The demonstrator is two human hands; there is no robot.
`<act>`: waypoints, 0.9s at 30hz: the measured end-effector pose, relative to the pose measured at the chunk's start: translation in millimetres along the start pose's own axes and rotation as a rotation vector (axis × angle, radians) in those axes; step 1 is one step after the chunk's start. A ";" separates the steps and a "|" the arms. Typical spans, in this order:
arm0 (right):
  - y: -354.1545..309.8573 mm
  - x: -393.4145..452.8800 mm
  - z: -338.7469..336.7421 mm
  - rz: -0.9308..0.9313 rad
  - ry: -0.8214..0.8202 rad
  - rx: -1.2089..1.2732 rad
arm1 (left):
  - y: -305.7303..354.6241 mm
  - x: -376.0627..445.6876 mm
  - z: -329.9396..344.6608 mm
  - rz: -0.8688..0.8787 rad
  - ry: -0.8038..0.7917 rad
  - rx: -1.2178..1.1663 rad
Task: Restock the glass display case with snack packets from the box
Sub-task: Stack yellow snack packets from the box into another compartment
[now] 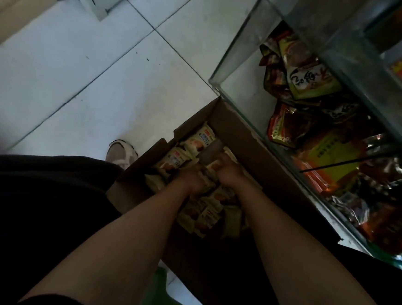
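The person is standing over the open brown cardboard box (235, 135) on the pale tiled floor (86, 66) and is reaching into it with both arms stretched down. This is the picking step, I think: the packets are being gathered and none is going to the case yet. The left hand (194, 179) and the right hand (226, 170) are sitting close beside each other, both buried among the small cream and orange snack packets (196, 140). The right hand is looking closed on one packet; for the left hand I cannot tell if the fingers are gripping something, because the packets are hiding them. The box is lying just beside the glass display case (242, 42), which is holding red, yellow and green foil snack bags (307, 76) at the right. The next move is calling for a lift out of the box and a carry to the right, over the glass wall, toward the bare part of the case.
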State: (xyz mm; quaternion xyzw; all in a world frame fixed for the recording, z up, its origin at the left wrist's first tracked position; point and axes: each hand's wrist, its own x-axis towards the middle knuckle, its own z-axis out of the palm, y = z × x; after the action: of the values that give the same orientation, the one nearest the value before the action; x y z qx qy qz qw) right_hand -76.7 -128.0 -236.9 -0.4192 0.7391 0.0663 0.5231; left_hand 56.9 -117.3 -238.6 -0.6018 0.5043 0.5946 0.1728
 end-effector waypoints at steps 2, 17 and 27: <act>-0.5 -5.2 0.3 0.001 0.063 0.108 | 1.2 -2.0 1.7 -0.026 0.070 -0.167; -21.7 -135.2 -51.6 -0.135 0.114 0.332 | 39.0 -87.3 -19.3 0.045 0.035 -0.608; -86.1 -369.8 -135.9 -0.609 0.398 0.562 | 111.2 -328.3 -62.4 0.478 -0.124 -1.062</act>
State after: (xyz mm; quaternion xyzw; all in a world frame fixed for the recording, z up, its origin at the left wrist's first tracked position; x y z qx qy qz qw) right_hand -77.6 -52.5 159.3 -0.4639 0.6576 -0.3752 0.4600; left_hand 71.2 -83.9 111.7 -0.4397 0.2481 0.8224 -0.2622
